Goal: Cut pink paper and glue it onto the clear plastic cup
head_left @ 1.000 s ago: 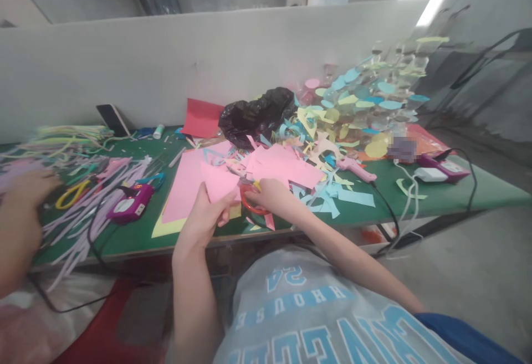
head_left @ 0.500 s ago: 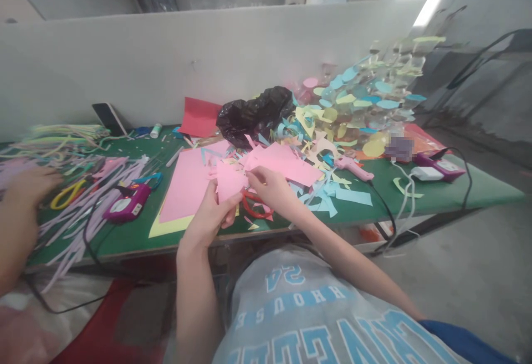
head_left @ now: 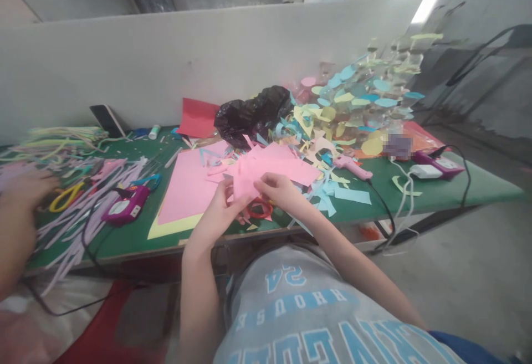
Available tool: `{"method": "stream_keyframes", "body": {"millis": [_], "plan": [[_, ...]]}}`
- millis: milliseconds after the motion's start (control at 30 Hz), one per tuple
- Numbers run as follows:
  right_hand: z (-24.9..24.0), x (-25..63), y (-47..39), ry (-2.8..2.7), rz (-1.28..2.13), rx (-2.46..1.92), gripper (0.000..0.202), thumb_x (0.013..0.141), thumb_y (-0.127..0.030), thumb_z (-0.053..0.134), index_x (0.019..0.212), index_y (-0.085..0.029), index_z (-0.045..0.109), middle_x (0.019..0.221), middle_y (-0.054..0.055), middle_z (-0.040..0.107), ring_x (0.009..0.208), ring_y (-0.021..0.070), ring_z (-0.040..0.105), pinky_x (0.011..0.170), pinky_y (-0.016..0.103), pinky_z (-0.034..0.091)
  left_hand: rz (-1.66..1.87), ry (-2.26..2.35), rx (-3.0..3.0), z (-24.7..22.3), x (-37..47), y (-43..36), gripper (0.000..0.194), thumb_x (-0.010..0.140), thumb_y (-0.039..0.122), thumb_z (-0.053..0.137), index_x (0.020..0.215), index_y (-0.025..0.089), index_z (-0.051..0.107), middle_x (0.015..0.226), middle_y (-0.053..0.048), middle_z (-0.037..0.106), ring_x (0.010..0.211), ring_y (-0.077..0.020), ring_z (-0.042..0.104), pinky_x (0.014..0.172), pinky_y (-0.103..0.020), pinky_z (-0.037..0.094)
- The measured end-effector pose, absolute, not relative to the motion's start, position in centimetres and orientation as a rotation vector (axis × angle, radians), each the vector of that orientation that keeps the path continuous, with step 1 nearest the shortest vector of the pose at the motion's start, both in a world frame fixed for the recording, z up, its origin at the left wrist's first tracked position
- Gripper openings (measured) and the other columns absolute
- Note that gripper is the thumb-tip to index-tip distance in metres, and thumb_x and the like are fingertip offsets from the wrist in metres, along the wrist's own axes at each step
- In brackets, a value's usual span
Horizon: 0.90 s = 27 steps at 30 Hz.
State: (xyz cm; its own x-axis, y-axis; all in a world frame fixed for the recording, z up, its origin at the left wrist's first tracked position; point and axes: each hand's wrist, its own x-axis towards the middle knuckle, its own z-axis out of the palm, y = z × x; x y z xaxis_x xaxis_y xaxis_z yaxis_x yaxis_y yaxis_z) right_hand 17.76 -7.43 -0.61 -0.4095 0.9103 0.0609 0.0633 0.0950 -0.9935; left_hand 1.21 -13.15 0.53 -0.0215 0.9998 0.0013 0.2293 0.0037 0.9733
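A small piece of pink paper (head_left: 245, 180) is held up between my two hands, over the front middle of the table. My left hand (head_left: 222, 209) pinches its lower left side with thumb and fingers. At the right edge of the same piece, my right hand (head_left: 276, 188) is closed, thumb against fingertips. Just below the paper lie scissors with red handles (head_left: 261, 209), their blades hidden. Larger pink sheets (head_left: 178, 186) rest behind and to the left, on top of a yellow sheet (head_left: 166, 228).
A black plastic bag (head_left: 253, 114) and paper scraps (head_left: 320, 198) lie behind. A pink glue gun (head_left: 353, 167) with its cord is at right, near plastic cups with paper discs (head_left: 374, 92). Another person's hand (head_left: 29, 186) is at left by a purple box (head_left: 126, 207) and strips.
Both hands have shifted a little to the right with the pink paper, which now overlaps the pink sheets behind it. The view has moved slightly.
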Motion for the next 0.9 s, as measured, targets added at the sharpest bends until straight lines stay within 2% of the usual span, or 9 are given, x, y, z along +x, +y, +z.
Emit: {"method": "stream_keyframes", "body": {"millis": [100,200,333,433,533,667,733,833,900], "plan": [[-0.6,18.6,-7.6,-1.597,1.411,-1.005,0.027,0.083,-0.041,0.060,0.069,-0.019,0.051,0.056,-0.006,0.052,0.050,0.0093,0.049,0.050,0.022,0.037,1.148,1.430,1.332,0.0,1.1,-12.8,0.047,0.084,0.046,0.062,0.118,0.015,0.054,0.099,-0.009,0.070,0.069,-0.0181,0.068,0.053,-0.026,0.054],[-0.8,19.2,-7.6,-1.629,1.394,-1.034,0.027,0.082,-0.042,0.059,0.069,-0.020,0.052,0.057,-0.005,0.052,0.052,0.0103,0.049,0.053,0.023,0.037,1.248,1.514,1.282,-0.7,0.8,-12.4,0.045,0.082,0.046,0.064,0.112,0.012,0.064,0.098,-0.010,0.074,0.087,-0.0240,0.069,0.070,-0.030,0.056],[-1.0,19.3,-7.2,-1.732,1.267,-1.090,0.026,0.084,-0.043,0.058,0.072,-0.020,0.055,0.064,-0.003,0.058,0.059,0.0128,0.054,0.057,0.025,0.039,1.384,1.572,1.182,-1.0,0.6,-12.0,0.048,0.077,0.047,0.068,0.109,0.011,0.069,0.103,-0.011,0.075,0.096,-0.0265,0.069,0.086,-0.038,0.054],[-0.6,19.6,-7.0,-1.862,0.957,-1.309,0.023,0.090,-0.038,0.053,0.077,-0.020,0.059,0.078,0.001,0.066,0.070,0.0164,0.060,0.064,0.028,0.042,1.493,1.617,1.109,-0.8,0.4,-11.9,0.047,0.075,0.045,0.069,0.106,0.011,0.070,0.103,-0.012,0.075,0.098,-0.0268,0.069,0.089,-0.039,0.053],[0.1,19.9,-6.7,-1.979,0.485,-1.600,0.020,0.094,-0.033,0.049,0.096,-0.018,0.062,0.100,0.010,0.070,0.089,0.0241,0.063,0.073,0.033,0.043,1.538,1.647,1.108,-0.6,-0.1,-11.9,0.040,0.076,0.043,0.067,0.097,0.010,0.072,0.096,-0.013,0.076,0.094,-0.0278,0.070,0.086,-0.040,0.054],[0.4,19.5,-5.6,-2.132,0.094,-1.787,0.035,0.094,-0.036,0.052,0.116,-0.010,0.057,0.111,0.022,0.067,0.109,0.0351,0.059,0.088,0.042,0.042,1.608,1.704,1.129,-0.7,-1.0,-12.1,0.036,0.075,0.042,0.068,0.091,0.010,0.073,0.097,-0.014,0.076,0.095,-0.0282,0.070,0.086,-0.039,0.055],[0.1,19.1,-4.7,-2.146,0.083,-1.832,0.039,0.093,-0.037,0.053,0.119,-0.007,0.055,0.113,0.025,0.066,0.110,0.0379,0.058,0.092,0.046,0.039,1.619,1.741,1.094,-0.8,-1.2,-12.1,0.036,0.073,0.040,0.071,0.096,0.011,0.072,0.103,-0.013,0.075,0.098,-0.0283,0.070,0.086,-0.039,0.055],[-0.6,18.6,-3.5,-2.072,0.273,-1.770,0.043,0.089,-0.029,0.058,0.124,-0.004,0.051,0.115,0.028,0.065,0.114,0.0414,0.055,0.095,0.051,0.036,1.601,1.805,1.061,-1.2,-1.4,-12.1,0.040,0.072,0.037,0.073,0.102,0.012,0.070,0.107,-0.012,0.075,0.101,-0.0288,0.069,0.085,-0.039,0.056],[-1.0,18.6,-2.8,-2.014,0.413,-1.677,0.046,0.087,-0.024,0.058,0.128,-0.004,0.048,0.115,0.027,0.065,0.113,0.0399,0.056,0.094,0.049,0.038,1.570,1.804,1.072,-1.5,-1.4,-11.8,0.042,0.072,0.039,0.073,0.104,0.011,0.070,0.106,-0.013,0.075,0.100,-0.0294,0.069,0.086,-0.041,0.056]]}}
